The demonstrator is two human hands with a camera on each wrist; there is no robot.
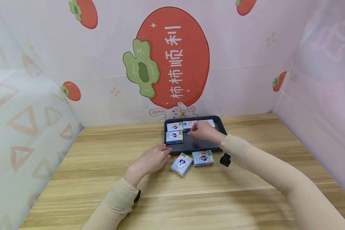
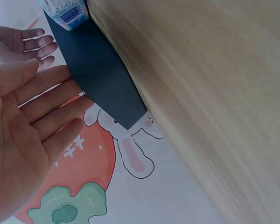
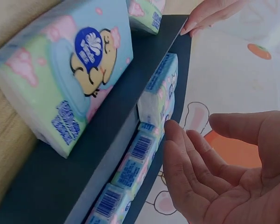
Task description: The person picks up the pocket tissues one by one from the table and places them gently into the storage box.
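Note:
A dark tray [image 1: 199, 144] stands at the back of the table with several small tissue packs in it. Three lie along its far side: a left one [image 1: 174, 126], a middle one [image 1: 187, 125] and a right one [image 1: 211, 122] partly behind my right hand. Another tissue pack [image 1: 174, 137] lies nearer, at the tray's left wall. My right hand [image 1: 204, 130] hovers over the tray, fingers loosely bent and holding nothing. My left hand [image 1: 152, 158] touches the tray's front left corner with extended fingertips. Two more tissue packs, a tilted one [image 1: 181, 164] and a straighter one [image 1: 203, 158], lie before the tray.
The wooden table [image 1: 109, 150] meets a printed backdrop [image 1: 112, 60] right behind the tray. Cloth-like walls stand at both sides. A black wrist device [image 1: 225, 159] sits under the right sleeve, close to the straighter pack.

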